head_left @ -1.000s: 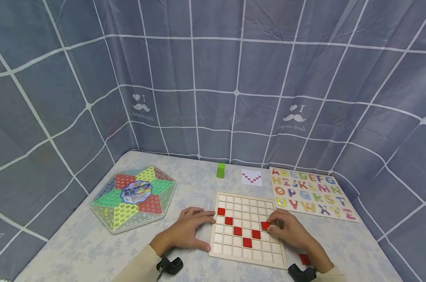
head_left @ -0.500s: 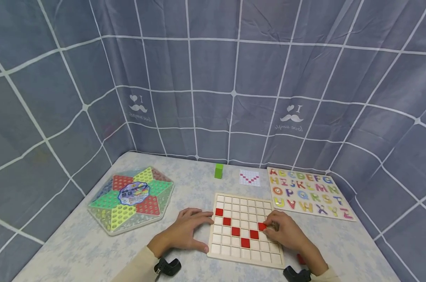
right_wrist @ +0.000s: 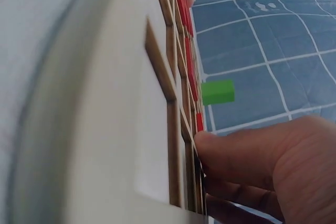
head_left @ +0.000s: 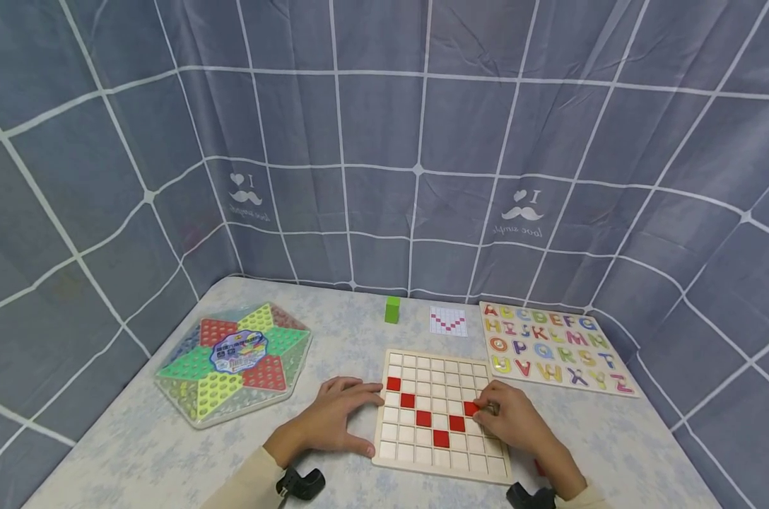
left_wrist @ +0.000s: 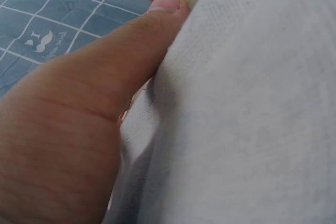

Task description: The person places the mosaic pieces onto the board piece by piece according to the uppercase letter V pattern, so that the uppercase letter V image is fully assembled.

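A light wooden grid board [head_left: 442, 473] lies on the table, with several red square tiles in its cells forming a V shape. My left hand [head_left: 330, 418] rests at the board's left side, fingers and thumb spread and touching its edge. Over the right part of the grid, my right hand [head_left: 514, 416] has its thumb and index finger at the rightmost red tile [head_left: 471, 408], pinching it by its right side. In the right wrist view the thumb [right_wrist: 231, 148] touches the board beside a red tile [right_wrist: 199, 122]. The other right fingers are mostly hidden.
Behind the board stand a green block [head_left: 392, 309] and a card with a pink V pattern [head_left: 448, 322]. A letter board [head_left: 556, 348] lies at right, a star-patterned hexagonal game board [head_left: 235, 364] at left. Another red tile [head_left: 540, 467] is mostly hidden by the right wrist.
The right thumb and index finger stay at the same tile, which now looks flatter in its cell. The whole scene shifts slightly left in view. The left hand keeps its place on the board.
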### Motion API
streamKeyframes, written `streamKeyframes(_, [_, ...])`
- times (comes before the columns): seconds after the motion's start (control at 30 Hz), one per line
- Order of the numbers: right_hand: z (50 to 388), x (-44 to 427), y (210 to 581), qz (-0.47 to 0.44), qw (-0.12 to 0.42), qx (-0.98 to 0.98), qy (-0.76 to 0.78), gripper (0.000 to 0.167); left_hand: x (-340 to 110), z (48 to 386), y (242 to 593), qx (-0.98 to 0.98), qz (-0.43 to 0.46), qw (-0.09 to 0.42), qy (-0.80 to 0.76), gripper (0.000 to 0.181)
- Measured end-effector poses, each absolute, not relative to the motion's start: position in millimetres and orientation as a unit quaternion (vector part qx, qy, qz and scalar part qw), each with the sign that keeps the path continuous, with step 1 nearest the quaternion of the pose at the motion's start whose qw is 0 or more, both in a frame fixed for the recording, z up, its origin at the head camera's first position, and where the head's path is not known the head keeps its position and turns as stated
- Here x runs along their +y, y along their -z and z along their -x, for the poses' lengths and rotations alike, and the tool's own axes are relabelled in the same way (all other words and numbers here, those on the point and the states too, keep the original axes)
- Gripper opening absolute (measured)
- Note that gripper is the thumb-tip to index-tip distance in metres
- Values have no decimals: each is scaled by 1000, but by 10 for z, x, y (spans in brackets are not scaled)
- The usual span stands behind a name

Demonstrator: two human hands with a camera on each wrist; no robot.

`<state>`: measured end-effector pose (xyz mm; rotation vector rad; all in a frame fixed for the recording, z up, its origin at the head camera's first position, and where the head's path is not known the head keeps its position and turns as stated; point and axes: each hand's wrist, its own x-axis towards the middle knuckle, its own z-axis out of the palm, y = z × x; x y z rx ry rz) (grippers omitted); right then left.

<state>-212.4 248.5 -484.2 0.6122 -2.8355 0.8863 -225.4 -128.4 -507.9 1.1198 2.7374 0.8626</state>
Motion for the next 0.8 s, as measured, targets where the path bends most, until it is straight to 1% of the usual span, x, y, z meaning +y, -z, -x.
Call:
streamKeyframes(0.17, [2100, 2460, 4834, -171, 47, -936, -304, 14, -1282, 2248, 5082, 885, -367, 30, -286, 75])
streamKeyframes(0.37, [2094, 2402, 4855, -148, 65, -937, -311, 20, -1293, 2250, 5074, 883, -374, 23, -283, 74])
streamKeyframes(0.47, [2093, 2365, 4853, -139, 61, -937, -314, 20, -1306, 2249, 5071, 885, -372, 20, -279, 74])
streamKeyframes(0.67, [2095, 2381, 4831, -155, 36, -936, -313, 16, -1305, 2250, 5071, 883, -374, 20, -283, 74])
streamKeyframes(0.8, [2115, 2432, 4847, -179, 37, -937, -299, 22, -1283, 2258, 5082, 883, -372, 24, -285, 74])
